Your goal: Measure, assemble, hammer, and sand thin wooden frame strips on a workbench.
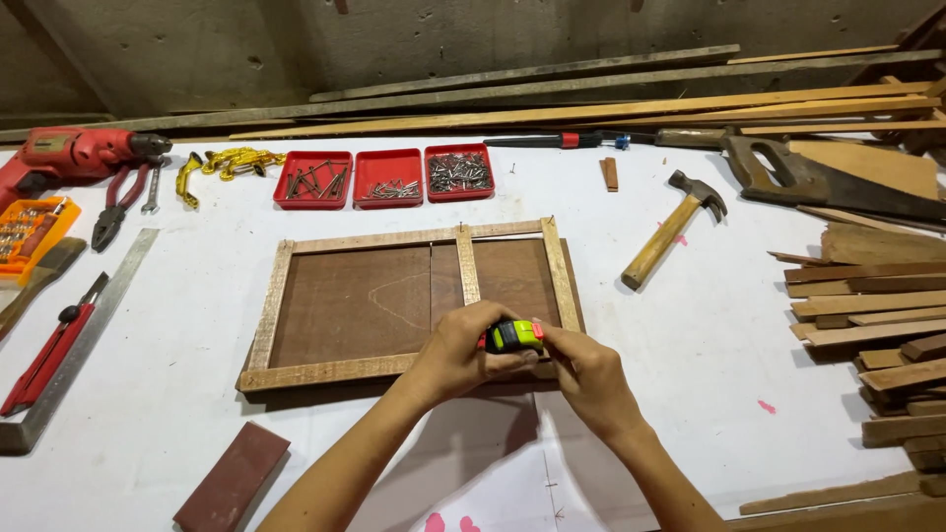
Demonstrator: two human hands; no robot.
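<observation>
Left hand [461,353] and right hand [581,369] both clamped on a small green tape measure [513,336], held at the near rail of the frame [414,300] mid-table. No blade seen pulled out, so measuring looks barely begun. Frame looks mostly built: four rails plus one upright slat on a brown panel; whether nailed, cannot tell. Near left, a dark red block [233,478]. Right, stacked wood offcuts [867,325]. Beyond the frame, hammer [675,229]. Far: three square red trays [384,177] in a row, holding nails and screws; orange bit case [30,232] at left edge. No readable labels. White table [709,345].
</observation>
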